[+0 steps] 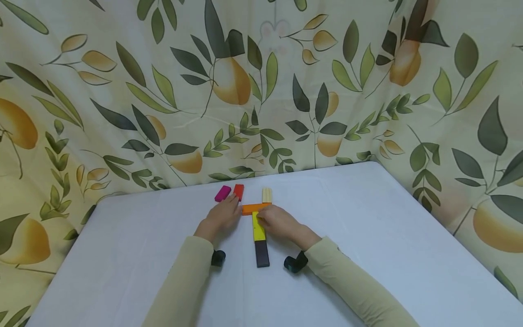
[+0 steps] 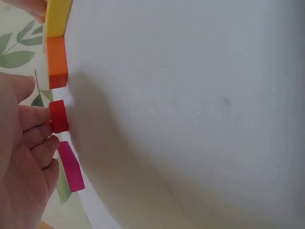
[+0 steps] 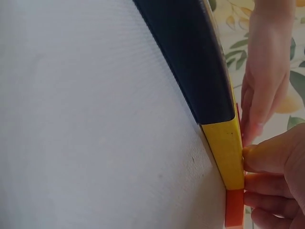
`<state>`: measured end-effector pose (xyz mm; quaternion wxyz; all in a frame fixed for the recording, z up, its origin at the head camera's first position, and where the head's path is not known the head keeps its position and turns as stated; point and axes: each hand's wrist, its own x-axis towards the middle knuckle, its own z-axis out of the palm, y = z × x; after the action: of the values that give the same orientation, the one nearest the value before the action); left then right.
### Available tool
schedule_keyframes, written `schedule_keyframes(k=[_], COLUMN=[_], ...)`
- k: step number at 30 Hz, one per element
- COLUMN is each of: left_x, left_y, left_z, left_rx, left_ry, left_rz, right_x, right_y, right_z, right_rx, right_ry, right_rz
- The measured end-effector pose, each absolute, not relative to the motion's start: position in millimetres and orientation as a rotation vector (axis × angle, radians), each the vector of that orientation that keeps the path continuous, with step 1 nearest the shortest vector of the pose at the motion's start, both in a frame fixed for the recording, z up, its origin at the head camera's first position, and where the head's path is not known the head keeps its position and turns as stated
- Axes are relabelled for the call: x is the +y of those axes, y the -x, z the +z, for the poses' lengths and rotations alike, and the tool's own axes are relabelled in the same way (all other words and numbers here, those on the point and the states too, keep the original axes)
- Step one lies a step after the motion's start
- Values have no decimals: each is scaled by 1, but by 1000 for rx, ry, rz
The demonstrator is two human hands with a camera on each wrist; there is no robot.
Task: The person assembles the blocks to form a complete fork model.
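My left hand (image 1: pixel 224 212) reaches to the red block (image 1: pixel 239 191); in the left wrist view its fingertips touch the block's top while the thumb stands apart. A magenta block (image 1: pixel 222 194) lies just left of the red one. My right hand (image 1: pixel 282 221) rests its fingertips on the yellow block (image 1: pixel 259 229) and the orange block (image 1: pixel 250 209), pressing from above in the right wrist view. The orange block lies crosswise at the far end of the yellow one. A black block (image 1: pixel 262 254) continues the yellow one toward me. Behind the orange stands a cream ridged piece (image 1: pixel 267 195).
All the blocks lie on a table with a white cloth (image 1: pixel 367 272). A curtain with leaves and fruit (image 1: pixel 245 91) hangs behind the far edge and at both sides. A black wrist device (image 1: pixel 296 262) sits under each sleeve.
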<state>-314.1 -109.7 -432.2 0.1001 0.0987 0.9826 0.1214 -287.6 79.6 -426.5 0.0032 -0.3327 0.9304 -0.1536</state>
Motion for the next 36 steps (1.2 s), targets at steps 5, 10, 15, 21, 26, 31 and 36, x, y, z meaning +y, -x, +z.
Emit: schedule_keyframes(k=[5, 10, 15, 21, 26, 31, 36], left_x=[-108, -106, -101, -98, -93, -90, -88], left_y=[314, 313, 313, 313, 314, 314, 312], left_z=[-431, -432, -429, -430, -432, -430, -430], left_rx=[2896, 2895, 2889, 2891, 2888, 2895, 2904], left_ry=[-290, -294, -291, -267, -261, -236, -260], left_rz=[388, 402, 396, 406, 418, 419, 403], right_x=[79, 79, 79, 80, 80, 79, 79], right_y=[287, 287, 287, 286, 286, 286, 285], right_z=[-428, -429, -429, -428, -428, -427, -427], right_rx=[2919, 2939, 2948, 2944, 2931, 2937, 2949], right_ry=[1029, 1054, 1048, 1035, 1025, 1020, 992], right_rz=[-494, -464, -456, -471, -494, -512, -509])
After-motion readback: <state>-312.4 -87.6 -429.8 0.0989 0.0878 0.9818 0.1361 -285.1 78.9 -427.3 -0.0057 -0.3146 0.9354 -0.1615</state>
